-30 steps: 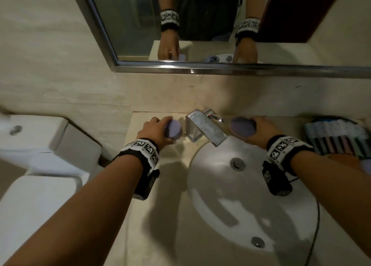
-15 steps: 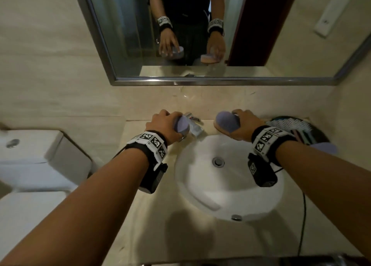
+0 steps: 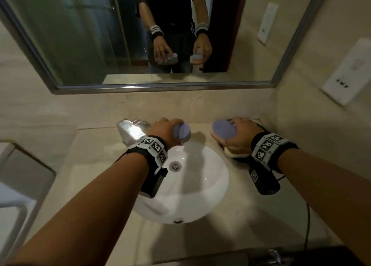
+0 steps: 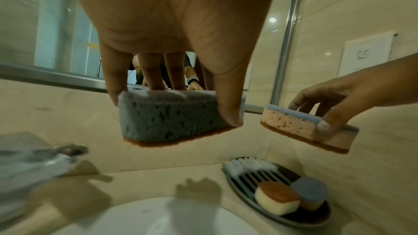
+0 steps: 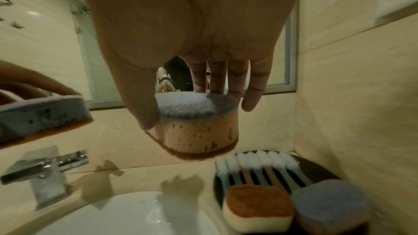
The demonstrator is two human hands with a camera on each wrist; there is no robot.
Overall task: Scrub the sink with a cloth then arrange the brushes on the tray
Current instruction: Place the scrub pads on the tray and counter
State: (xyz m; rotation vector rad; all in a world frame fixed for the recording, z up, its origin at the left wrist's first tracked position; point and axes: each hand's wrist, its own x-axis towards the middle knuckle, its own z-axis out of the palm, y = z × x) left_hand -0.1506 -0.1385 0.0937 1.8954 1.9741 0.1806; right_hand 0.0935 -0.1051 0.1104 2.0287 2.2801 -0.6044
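While each hand pinches one sponge, left hand (image 3: 163, 132) and right hand (image 3: 240, 134) at centre frame, two more sponges (image 5: 294, 208) sit lower right on one tray (image 4: 239, 196).

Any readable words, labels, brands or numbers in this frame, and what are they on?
No readable text.
Black-and-white square-pattern wristbands: coded markers, no letters.
White wall plate: a faint grey mark, too blurred to read.
White wall socket: no legible print.

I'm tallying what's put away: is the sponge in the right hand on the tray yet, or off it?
Off it. The right hand pinches the sponge in the air above the tray.
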